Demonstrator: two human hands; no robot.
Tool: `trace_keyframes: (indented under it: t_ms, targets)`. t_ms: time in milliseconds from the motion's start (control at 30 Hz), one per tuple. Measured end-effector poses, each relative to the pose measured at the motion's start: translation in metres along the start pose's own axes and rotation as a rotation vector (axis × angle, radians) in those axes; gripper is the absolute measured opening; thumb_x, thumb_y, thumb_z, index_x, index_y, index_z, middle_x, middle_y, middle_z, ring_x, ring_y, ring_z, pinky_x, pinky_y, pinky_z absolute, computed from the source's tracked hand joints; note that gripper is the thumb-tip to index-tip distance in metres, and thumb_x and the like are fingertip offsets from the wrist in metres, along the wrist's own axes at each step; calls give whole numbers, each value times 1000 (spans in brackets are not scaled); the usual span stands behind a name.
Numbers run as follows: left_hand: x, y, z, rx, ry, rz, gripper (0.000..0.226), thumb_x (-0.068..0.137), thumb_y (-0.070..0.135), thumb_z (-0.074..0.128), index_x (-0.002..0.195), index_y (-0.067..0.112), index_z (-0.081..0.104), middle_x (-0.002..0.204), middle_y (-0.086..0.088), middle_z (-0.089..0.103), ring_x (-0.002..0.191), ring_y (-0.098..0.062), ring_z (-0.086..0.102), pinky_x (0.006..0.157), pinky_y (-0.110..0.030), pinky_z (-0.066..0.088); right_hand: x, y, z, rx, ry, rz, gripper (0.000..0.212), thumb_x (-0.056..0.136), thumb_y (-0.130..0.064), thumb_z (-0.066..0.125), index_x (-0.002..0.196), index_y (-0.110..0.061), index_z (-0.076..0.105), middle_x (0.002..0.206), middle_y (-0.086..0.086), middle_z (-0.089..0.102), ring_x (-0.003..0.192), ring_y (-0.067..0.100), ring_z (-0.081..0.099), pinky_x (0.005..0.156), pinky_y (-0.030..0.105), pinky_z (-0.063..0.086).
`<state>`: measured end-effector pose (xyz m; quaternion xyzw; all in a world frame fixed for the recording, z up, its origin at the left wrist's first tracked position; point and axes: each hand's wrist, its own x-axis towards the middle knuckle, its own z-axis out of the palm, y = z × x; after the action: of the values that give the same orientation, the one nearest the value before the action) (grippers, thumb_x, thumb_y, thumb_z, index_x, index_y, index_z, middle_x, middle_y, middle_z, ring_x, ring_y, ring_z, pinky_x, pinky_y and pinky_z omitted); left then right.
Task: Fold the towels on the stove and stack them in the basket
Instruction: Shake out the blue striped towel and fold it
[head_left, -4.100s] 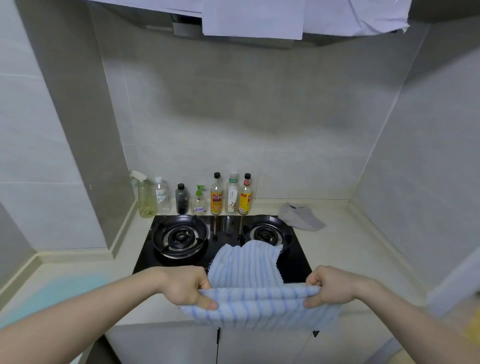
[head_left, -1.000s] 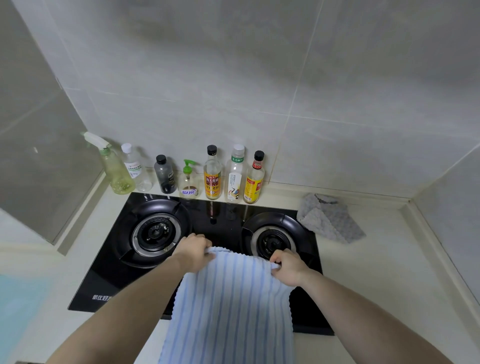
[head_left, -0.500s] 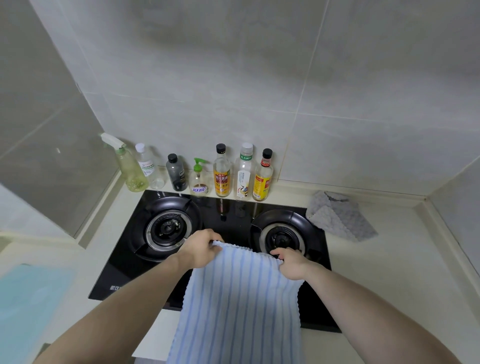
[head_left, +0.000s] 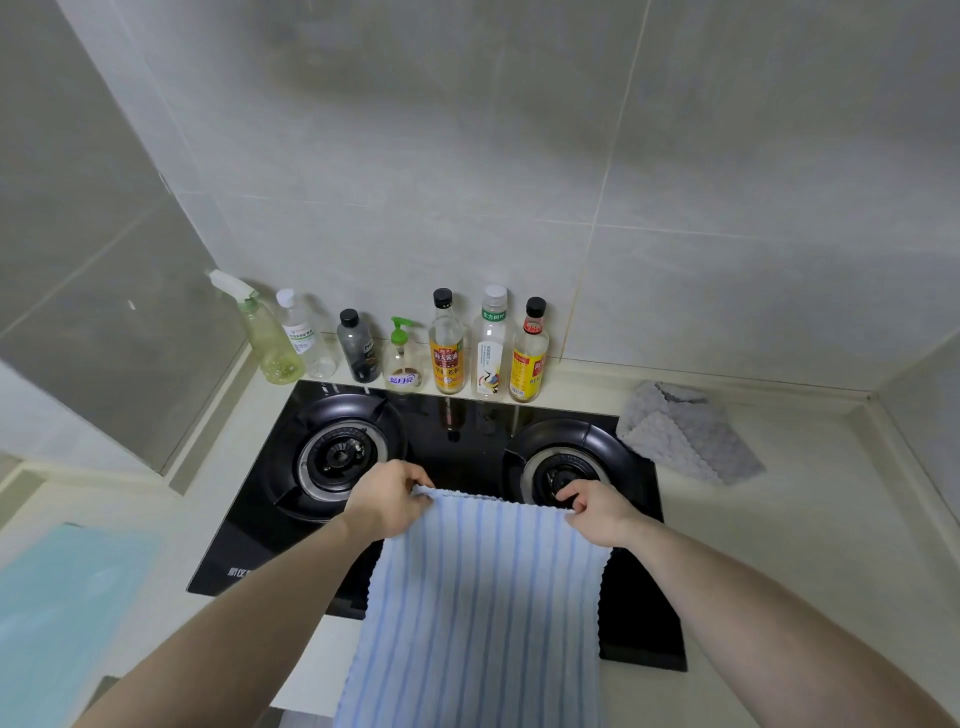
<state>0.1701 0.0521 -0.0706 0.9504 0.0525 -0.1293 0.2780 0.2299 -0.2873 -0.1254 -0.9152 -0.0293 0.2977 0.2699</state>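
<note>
Hands spread wider since earlier: left hand (head_left: 388, 500), right hand (head_left: 597, 512) pinching striped towel (head_left: 483, 613).

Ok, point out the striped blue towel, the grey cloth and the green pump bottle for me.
striped blue towel (head_left: 483, 597): head view, middle of the hanging panel.
grey cloth (head_left: 685, 436): head view, centre of its bumpy top, right of the stove.
green pump bottle (head_left: 401, 358): head view, clear body below the pump.

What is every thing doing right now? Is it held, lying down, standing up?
Striped towel: held by its far corners, spread over the stove front.
Left hand: pinching the towel's left corner.
Right hand: pinching the right corner.
Grey cloth: crumpled on the counter, untouched.
Burners: no flame showing.
Bottles: upright, caps on.
</note>
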Motion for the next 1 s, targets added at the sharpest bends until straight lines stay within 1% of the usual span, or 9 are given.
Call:
trace_keyframes:
  t_ms: [67, 233, 400, 533, 667, 733, 800, 867, 1000]
  targets:
    - [-1, 4, 1, -3, -7, -28, 7, 86, 29, 68, 84, 30, 74, 67, 5, 69, 64, -8, 65, 52, -19, 42, 2, 0, -2, 16, -2, -7, 34, 97, -16, 57, 129, -24, 62, 83, -8, 58, 75, 7, 56, 70, 20, 47]
    - [-2, 8, 0, 0, -6, -94, 11, 82, 30, 63, 80, 34, 73, 66, 11, 70, 65, -4, 66, 62, -29, 57, 5, -6, 3, 16, -111, 10, 41, 94, -13, 56, 134, -22, 61, 118, -7, 63, 114, 13, 61, 88, 19, 49]
    - [-5, 9, -1, -38, -15, -118, 14, 83, 27, 62, 80, 33, 74, 63, 12, 70, 60, -4, 67, 59, -25, 56, 12, -11, 6, -11, -164, 50, 52, 87, -18, 51, 136, -31, 59, 131, -3, 62, 107, 13, 63, 92, 27, 54]
    - [-9, 11, -3, -90, -16, -108, 16, 85, 25, 63, 78, 37, 72, 64, 10, 71, 59, -5, 68, 58, -24, 54, 10, -15, -1, -25, -234, 74, 53, 83, -26, 58, 135, -37, 54, 118, -6, 61, 93, 13, 65, 80, 28, 54]
    - [-14, 14, -7, -130, -18, -66, 15, 86, 25, 65, 78, 36, 73, 65, 9, 71, 59, -7, 66, 57, -25, 53, 11, -10, -3, -52, -267, 66, 54, 83, -35, 66, 135, -34, 52, 119, -8, 53, 106, 17, 58, 85, 27, 47]
    - [-17, 14, -8, -143, -24, -64, 14, 85, 26, 66, 78, 34, 74, 64, 8, 71, 58, -9, 66, 59, -30, 55, 9, -10, -1, -57, -227, 20, 40, 85, -32, 66, 124, -32, 60, 110, -8, 56, 100, 14, 59, 81, 24, 46]
    - [-21, 14, -10, -151, -35, -68, 13, 85, 27, 66, 77, 34, 74, 64, 7, 71, 59, -11, 68, 62, -34, 58, 5, -12, 1, -71, -142, -35, 13, 87, -28, 62, 96, -38, 62, 92, -12, 60, 82, 10, 60, 67, 22, 45]
    - [-23, 13, -12, -151, -41, -66, 13, 85, 27, 66, 76, 33, 74, 65, 6, 71, 61, -13, 69, 64, -37, 59, 2, -12, 1, -87, -46, -79, 16, 92, -25, 57, 83, -37, 60, 87, -14, 61, 78, 7, 60, 63, 23, 45]
    - [-26, 14, -17, -152, -37, -69, 12, 85, 27, 67, 76, 32, 73, 65, 4, 71, 62, -17, 69, 65, -40, 59, 2, -15, 4, -86, 38, -133, 19, 96, -25, 55, 85, -39, 61, 96, -12, 66, 82, 10, 64, 75, 33, 58]
